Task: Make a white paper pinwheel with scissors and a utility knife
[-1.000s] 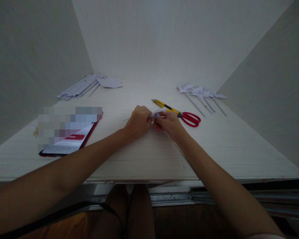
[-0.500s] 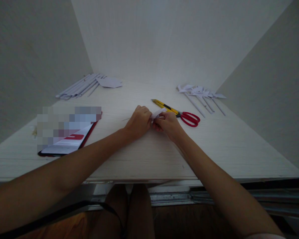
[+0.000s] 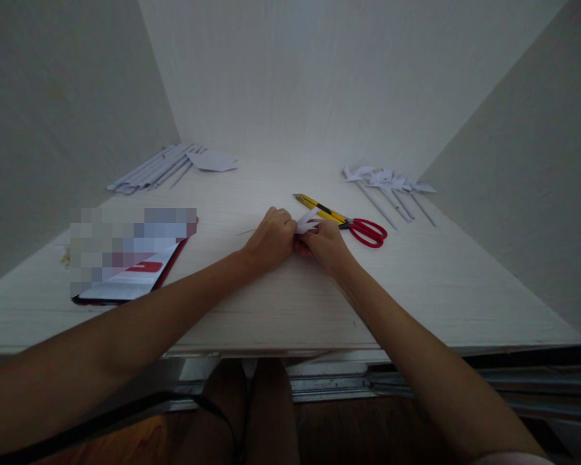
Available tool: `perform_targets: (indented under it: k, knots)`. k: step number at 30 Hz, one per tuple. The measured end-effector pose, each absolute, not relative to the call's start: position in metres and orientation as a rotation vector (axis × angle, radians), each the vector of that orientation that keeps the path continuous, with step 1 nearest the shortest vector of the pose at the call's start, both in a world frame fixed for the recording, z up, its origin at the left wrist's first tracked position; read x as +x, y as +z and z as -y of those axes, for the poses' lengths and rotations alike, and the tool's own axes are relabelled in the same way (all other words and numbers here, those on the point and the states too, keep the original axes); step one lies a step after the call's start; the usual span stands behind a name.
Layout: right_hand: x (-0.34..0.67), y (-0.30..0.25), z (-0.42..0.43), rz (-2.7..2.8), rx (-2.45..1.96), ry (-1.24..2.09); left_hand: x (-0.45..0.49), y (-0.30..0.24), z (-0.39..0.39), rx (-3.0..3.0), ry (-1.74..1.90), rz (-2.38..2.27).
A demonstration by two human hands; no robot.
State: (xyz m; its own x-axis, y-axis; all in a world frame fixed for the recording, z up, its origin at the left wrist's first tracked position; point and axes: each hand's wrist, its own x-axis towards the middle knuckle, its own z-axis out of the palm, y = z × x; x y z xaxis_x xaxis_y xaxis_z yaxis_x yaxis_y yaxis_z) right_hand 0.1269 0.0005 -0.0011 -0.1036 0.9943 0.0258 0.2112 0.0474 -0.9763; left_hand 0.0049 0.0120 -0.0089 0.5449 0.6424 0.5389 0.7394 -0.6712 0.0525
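Observation:
Between my two hands is a white paper pinwheel [image 3: 306, 223], its curled strips sticking up from the fingers. My left hand [image 3: 272, 239] is closed on its left side, with the fingertips partly hidden. My right hand [image 3: 327, 243] pinches the paper from the right, thumb and fingers bent around its lower part. A thin, wire-like line [image 3: 246, 231] shows left of my left hand; whether it is held cannot be made out. Just beyond my right hand lie a yellow utility knife [image 3: 314, 205] and red-handled scissors [image 3: 368, 232], whose blades are mostly hidden.
Several paper pinwheels on sticks [image 3: 385, 181] lie at the back right. At the back left are rolled paper sticks [image 3: 152, 169] and flat paper sheets [image 3: 214, 161]. A tablet-like device [image 3: 126, 284], partly blurred out, lies left. Walls enclose the white table [image 3: 445, 284] on three sides.
The paper strips between my hands have shifted, now standing more upright and spread apart. My right hand has turned slightly over the paper; the left has barely moved.

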Motion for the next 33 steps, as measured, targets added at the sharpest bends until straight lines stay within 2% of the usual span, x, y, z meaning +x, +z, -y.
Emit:
perform_targets:
  k: [5,12,17,33]
  knots:
    - [0.132,-0.001,-0.005,1.508,-1.28,1.161,0.004,-0.011,-0.015,-2.568,-0.806,1.245]
    - [0.137,0.011,0.0,1.512,-1.317,1.193,-0.003,-0.009,-0.021,-2.411,-1.116,1.612]
    - [0.138,0.01,0.003,1.571,-1.277,1.145,-0.002,-0.007,-0.02,-2.424,-1.272,1.632]
    - [0.14,0.009,0.001,1.599,-1.222,1.103,0.0,-0.006,-0.018,-2.453,-1.219,1.704]
